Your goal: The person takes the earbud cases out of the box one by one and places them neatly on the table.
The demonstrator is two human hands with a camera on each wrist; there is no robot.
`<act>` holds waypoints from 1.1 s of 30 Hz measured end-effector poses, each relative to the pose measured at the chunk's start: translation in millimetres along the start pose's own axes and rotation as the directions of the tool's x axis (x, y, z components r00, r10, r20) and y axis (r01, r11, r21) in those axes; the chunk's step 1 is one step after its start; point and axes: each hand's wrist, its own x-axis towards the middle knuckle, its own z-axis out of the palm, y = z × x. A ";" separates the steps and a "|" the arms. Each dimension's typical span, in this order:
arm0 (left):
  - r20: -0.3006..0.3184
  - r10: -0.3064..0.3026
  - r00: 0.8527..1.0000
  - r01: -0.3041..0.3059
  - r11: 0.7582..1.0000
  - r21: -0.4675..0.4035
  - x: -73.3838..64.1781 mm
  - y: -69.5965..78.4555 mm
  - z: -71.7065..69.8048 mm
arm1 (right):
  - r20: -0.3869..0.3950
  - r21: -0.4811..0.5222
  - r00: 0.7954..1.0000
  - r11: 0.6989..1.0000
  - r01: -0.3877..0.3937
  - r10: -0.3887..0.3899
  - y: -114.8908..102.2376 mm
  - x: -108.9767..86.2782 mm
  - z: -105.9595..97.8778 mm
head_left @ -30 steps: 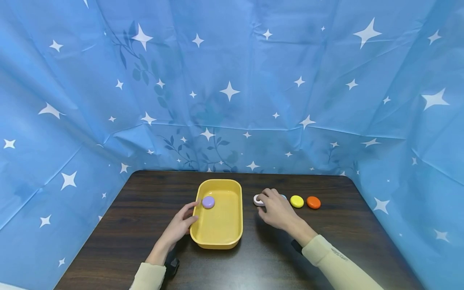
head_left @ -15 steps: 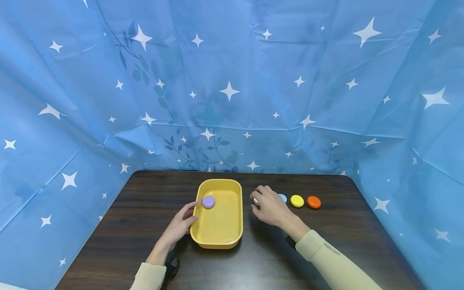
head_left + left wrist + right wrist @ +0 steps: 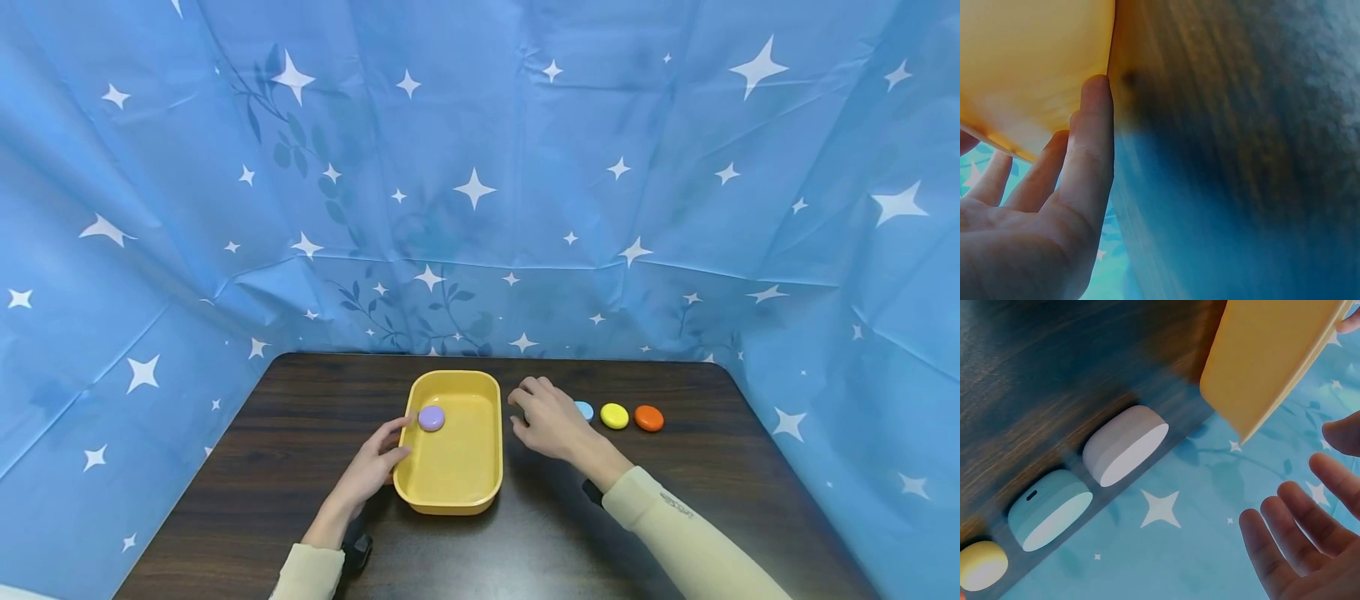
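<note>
At the left long side of a yellow tray (image 3: 450, 510), my left hand (image 3: 369, 468) holds the rim, thumb and index finger over the edge. In the left wrist view, other fingers (image 3: 1085, 144) lie against the outer wall. A purple rounded disc (image 3: 431, 418) lies inside the tray. Right of the tray, my right hand (image 3: 551, 421) hovers with relaxed, parted fingers and holds nothing. A whitish thick disc (image 3: 1125, 447) stands on the table apart from those fingers; the right hand mostly hides it in the head view.
Right of the whitish disc, a light blue disc (image 3: 1050, 509) with a small dark slot, a yellow disc (image 3: 614, 417) and an orange disc (image 3: 648, 418) form a row. All stand on a dark wooden table (image 3: 315, 400). A blue star-patterned curtain (image 3: 480, 233) hangs behind.
My right hand has moved left toward the tray, uncovering the light blue disc and covering the whitish one. The left hand, tray and discs have stayed in place.
</note>
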 end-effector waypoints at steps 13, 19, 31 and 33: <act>-0.001 -0.003 1.000 0.003 1.000 0.001 0.9 0.1 -0.6 | 0.017 -0.020 1.000 1.000 0.008 -0.008 -9.8 14.7 -0.9; 0.000 0.002 1.000 -0.002 1.000 -0.002 1.6 -1.0 -0.2 | 0.030 -0.019 0.999 1.000 0.020 -0.019 -12.4 22.3 0.9; -0.003 0.000 1.000 0.000 1.000 0.011 2.7 -0.5 0.1 | 0.056 -0.010 0.998 0.999 0.032 -0.031 -25.2 38.6 4.2; -0.002 0.000 1.000 0.000 1.000 0.008 2.7 -0.4 -0.3 | 0.066 -0.009 0.997 1.000 0.029 -0.028 -27.7 40.9 4.9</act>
